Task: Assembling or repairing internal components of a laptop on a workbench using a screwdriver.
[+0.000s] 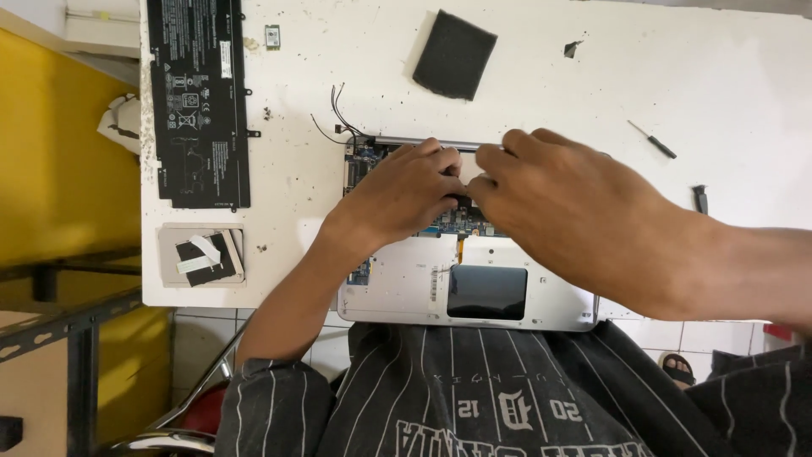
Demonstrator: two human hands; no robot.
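The opened laptop (469, 279) lies at the table's (719, 76) near edge with its insides bare; its long black battery (199, 101) is already out, lying well to the laptop's left. Over the laptop's circuit board (452, 222), the left hand (402, 190) and right hand (567, 207) meet, fingers curled together on something small I cannot make out, so the board looks still in place.

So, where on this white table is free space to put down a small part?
Bare table lies between the black foam pad and the screwdriver. It is crowded where left hand and right hand meet over the opened laptop.
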